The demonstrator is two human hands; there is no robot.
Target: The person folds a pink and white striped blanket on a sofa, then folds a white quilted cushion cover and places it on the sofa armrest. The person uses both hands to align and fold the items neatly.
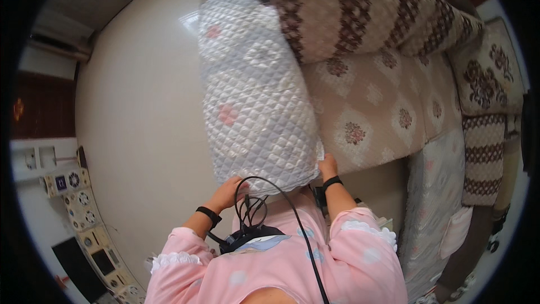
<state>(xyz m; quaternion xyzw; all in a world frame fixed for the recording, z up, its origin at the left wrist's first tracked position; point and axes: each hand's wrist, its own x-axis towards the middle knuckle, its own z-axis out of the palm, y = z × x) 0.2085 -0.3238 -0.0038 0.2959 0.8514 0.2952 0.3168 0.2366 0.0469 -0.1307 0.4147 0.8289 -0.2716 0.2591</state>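
A quilted grey and white cover (257, 93) with pink flowers lies lengthwise over the armrest end of a sofa, its scalloped edge towards me. My left hand (231, 191) is at its near left corner, fingers partly hidden by a looped black cable (270, 180). At the near right corner, my right hand (327, 165) grips the cover's edge. A beige flowered sofa cover (371, 109) lies on the seat to the right, with a brown-striped cover (337, 17) over the backrest behind it.
A patterned cushion (485, 69) rests at the sofa's far right corner. Another quilted cover (434, 202) lies on the right-hand section, near a pink cushion (455, 232). Pale floor (139, 105) stretches to the left, bordered by a cabinet (95, 249) at lower left.
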